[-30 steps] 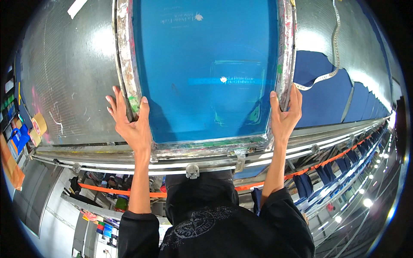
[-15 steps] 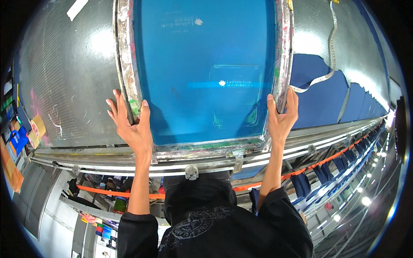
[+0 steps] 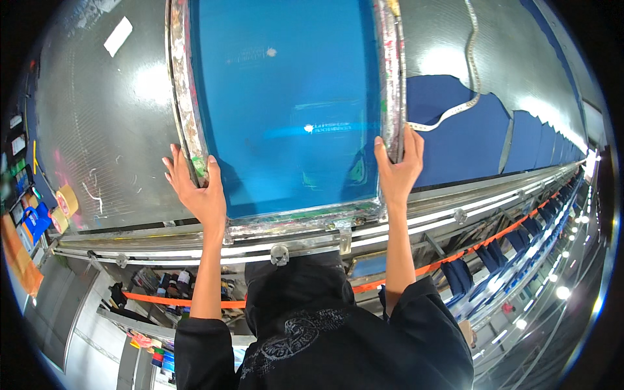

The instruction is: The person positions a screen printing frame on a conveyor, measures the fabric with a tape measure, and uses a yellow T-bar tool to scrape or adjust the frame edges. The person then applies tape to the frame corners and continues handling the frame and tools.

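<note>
The left hand (image 3: 203, 200) and right hand (image 3: 398, 174) are gripping the two sides of a paint-stained frame (image 3: 296, 223), which is holding a blue sheet (image 3: 286, 88) over the grey surface (image 3: 110, 130). They seem to be steadying or placing it; the next move is likely needing both hands even. Bottle-like things (image 3: 183, 278) are standing below; I cannot tell what is inside.
</note>
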A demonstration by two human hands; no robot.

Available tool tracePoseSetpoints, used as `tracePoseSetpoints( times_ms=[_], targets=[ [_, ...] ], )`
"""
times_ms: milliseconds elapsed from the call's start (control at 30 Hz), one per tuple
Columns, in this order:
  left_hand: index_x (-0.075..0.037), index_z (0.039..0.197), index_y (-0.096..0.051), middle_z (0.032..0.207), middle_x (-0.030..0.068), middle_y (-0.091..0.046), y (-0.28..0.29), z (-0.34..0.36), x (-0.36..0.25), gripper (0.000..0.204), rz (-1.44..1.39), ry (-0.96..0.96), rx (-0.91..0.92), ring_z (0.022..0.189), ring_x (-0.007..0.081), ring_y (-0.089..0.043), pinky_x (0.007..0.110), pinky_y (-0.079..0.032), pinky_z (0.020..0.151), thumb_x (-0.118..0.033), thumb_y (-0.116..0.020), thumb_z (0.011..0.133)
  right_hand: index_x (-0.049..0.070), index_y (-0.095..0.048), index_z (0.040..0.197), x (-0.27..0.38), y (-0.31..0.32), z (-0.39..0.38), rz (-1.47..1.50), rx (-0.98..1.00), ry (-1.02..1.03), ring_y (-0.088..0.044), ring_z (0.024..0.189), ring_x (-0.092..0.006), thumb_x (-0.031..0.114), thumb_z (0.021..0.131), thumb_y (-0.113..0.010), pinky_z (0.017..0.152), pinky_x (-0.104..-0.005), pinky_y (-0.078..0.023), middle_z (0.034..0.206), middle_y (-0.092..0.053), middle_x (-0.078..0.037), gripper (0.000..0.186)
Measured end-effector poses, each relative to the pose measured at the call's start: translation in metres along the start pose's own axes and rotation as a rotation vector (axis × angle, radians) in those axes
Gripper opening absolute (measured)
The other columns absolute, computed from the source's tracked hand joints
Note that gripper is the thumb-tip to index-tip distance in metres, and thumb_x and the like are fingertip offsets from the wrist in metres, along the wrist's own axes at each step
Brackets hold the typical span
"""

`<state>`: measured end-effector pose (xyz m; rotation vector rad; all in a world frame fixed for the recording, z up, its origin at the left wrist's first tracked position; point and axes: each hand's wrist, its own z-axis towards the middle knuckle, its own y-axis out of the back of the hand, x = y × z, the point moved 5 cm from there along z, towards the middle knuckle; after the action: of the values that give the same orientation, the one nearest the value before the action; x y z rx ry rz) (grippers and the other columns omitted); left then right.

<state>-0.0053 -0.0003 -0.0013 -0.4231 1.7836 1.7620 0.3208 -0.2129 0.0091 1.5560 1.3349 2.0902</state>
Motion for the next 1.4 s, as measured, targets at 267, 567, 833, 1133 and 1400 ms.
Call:
tracePoseSetpoints(
  times_ms=[267, 567, 833, 1133, 1400],
  targets=[
    [0.000, 0.150, -0.047, 0.159, 0.0190, -0.046, 0.000, -0.001, 0.000, 0.067, 0.094, -0.055, -0.041, 0.155, 0.0435, -0.027, 0.057, -0.016, 0.127, -0.028, -0.070, 0.093, -0.001, -0.059, 0.135, 0.002, 0.006, -0.003, 0.025, -0.082, 0.076, -0.057, 0.115, -0.0364, 0.018, 0.084, -0.082, 0.097, -0.0467, -0.049, 0.124, -0.056, -0.019, 0.058],
    [0.004, 0.145, -0.052, 0.159, 0.0184, -0.046, -0.001, 0.001, -0.002, 0.065, 0.152, -0.064, -0.061, 0.154, 0.0426, -0.030, 0.055, -0.019, 0.127, -0.034, -0.065, 0.094, -0.002, -0.060, 0.129, 0.004, 0.009, 0.000, 0.097, -0.096, 0.029, -0.060, 0.112, -0.0378, 0.022, 0.086, -0.080, 0.095, -0.0469, -0.050, 0.123, -0.056, -0.020, 0.054],
    [0.005, 0.144, -0.053, 0.160, 0.0168, -0.046, 0.001, -0.002, 0.000, 0.064, 0.181, -0.044, -0.075, 0.155, 0.0402, -0.029, 0.053, -0.018, 0.128, -0.034, -0.065, 0.094, -0.001, -0.059, 0.126, 0.005, 0.009, -0.001, 0.068, -0.092, 0.038, -0.060, 0.110, -0.0399, 0.023, 0.084, -0.077, 0.093, -0.0476, -0.050, 0.121, -0.056, -0.021, 0.052],
    [0.003, 0.144, -0.053, 0.159, 0.0152, -0.047, 0.000, -0.001, -0.001, 0.066, 0.186, -0.043, -0.083, 0.154, 0.0392, -0.031, 0.053, -0.020, 0.128, -0.036, -0.067, 0.093, 0.000, -0.059, 0.125, 0.013, 0.011, 0.001, 0.050, -0.117, 0.039, -0.060, 0.109, -0.0406, 0.022, 0.083, -0.076, 0.092, -0.0483, -0.050, 0.119, -0.057, -0.020, 0.050],
    [0.004, 0.146, -0.049, 0.160, 0.0162, -0.044, 0.005, -0.001, -0.012, 0.100, 0.231, -0.010, -0.029, 0.155, 0.0391, -0.027, 0.055, -0.018, 0.128, -0.070, -0.075, 0.082, -0.001, -0.059, 0.124, 0.009, 0.010, 0.000, 0.033, -0.121, 0.035, -0.060, 0.109, -0.0401, 0.033, 0.083, -0.084, 0.092, -0.0484, -0.050, 0.119, -0.057, -0.020, 0.059]
  ],
)
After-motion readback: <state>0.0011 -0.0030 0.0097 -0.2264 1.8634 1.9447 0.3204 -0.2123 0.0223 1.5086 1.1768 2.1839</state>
